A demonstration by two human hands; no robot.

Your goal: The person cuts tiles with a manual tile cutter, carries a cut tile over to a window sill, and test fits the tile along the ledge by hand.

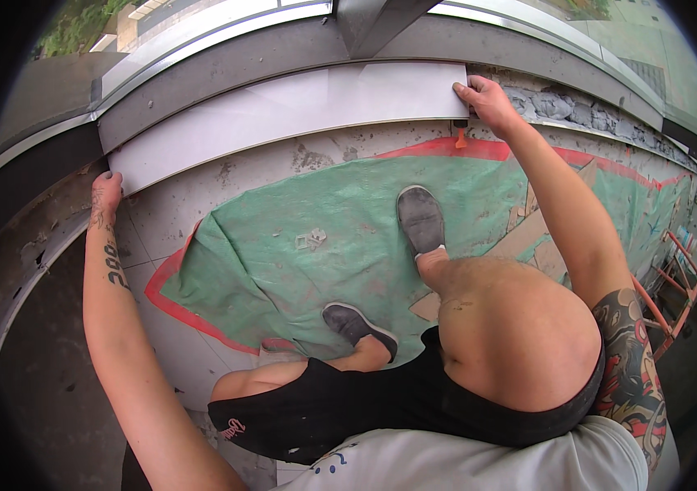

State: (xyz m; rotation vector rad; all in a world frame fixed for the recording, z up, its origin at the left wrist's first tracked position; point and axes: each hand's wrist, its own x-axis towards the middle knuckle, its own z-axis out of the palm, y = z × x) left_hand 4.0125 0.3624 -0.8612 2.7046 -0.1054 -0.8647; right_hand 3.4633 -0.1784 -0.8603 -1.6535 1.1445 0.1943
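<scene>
A long white tile [291,110] lies along the base of the dark window frame, spanning nearly from the left corner to the middle right. My left hand [107,190] is closed on its lower left corner. At the other end my right hand [487,100] pinches the right edge, thumb against the white face and fingers round the side. Just below that right end is a small orange and black piece [460,135], whose kind I cannot make out. Beyond my right hand, lumps of grey mortar [561,106] line the ledge.
A green sheet with red edges [283,213] covers much of the floor, and both my feet stand on it. Small white scraps [311,239] and pieces of cardboard [520,237] lie there. An orange metal frame [680,286] stands at right. Window glass rises beyond the dark frame [226,94].
</scene>
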